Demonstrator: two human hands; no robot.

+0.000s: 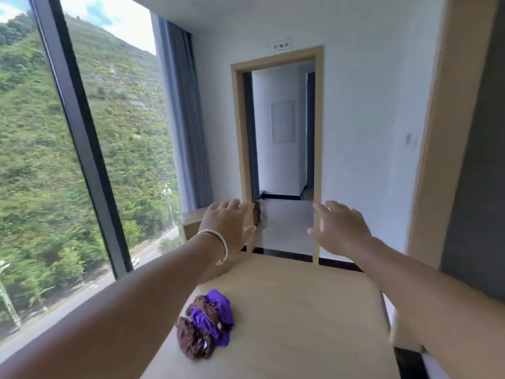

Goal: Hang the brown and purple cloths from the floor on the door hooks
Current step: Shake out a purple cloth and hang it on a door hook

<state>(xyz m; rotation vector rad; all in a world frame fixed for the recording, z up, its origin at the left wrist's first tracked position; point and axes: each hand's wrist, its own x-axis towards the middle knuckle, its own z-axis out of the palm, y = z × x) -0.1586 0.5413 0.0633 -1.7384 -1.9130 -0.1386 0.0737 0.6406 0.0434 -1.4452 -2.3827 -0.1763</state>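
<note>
A brown cloth and a purple cloth lie crumpled together in one heap on the light wooden floor, low in the view and left of centre. My left hand, with a silver bangle on the wrist, reaches forward with its fingers spread and holds nothing. My right hand is stretched out beside it, fingers also straight and empty. Both hands are well above and beyond the cloths. No door hooks are visible.
An open doorway with a wooden frame lies straight ahead, leading to a white hallway. A tall window with a dark frame fills the left side, with a grey curtain at its end. A wooden panel and dark wall stand on the right.
</note>
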